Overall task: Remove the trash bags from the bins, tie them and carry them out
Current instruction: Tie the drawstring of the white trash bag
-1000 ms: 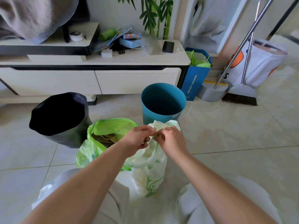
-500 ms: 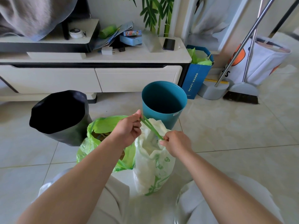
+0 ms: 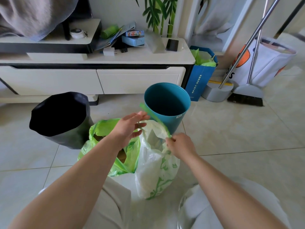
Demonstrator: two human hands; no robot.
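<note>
I am looking down at a white trash bag standing on the tiled floor between my knees, just in front of the teal bin. It is looking thin and crinkled, half see-through, with green leafy print near its base and its mouth gaping open. A green drawstring strip is arching up from its rim. My right hand is pinching that strip between curled fingers at the bag's right edge. My left hand is hovering over the mouth with fingers spread and mostly straight; the strip is crossing its fingertips, its loose end pointing up toward the bin. A green bag is slumping against the white one's left side, beside a black bin.
</note>
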